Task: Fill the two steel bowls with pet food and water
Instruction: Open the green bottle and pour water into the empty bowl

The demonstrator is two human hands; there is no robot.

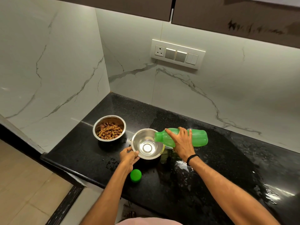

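Head view: mid-frame, the left hand [129, 156] pinches the rim of a shiny bowl [146, 146]. The right hand [182, 143] grips a green bottle [198, 138] tipped sideways, mouth over that bowl. Up-left sits the food bowl [109, 128]; a cap [135, 175] lies on the counter [211, 184] below.

Black speckled stone countertop [211, 168], wet in patches. Resting on it: round steel bowl [111, 119] holding brown kibble [109, 131], back left, and round green plastic cap [135, 175] near the front edge.

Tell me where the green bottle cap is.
In the head view, the green cap sits on the black counter near its front edge, just nearer than the left hand and its steel bowl.
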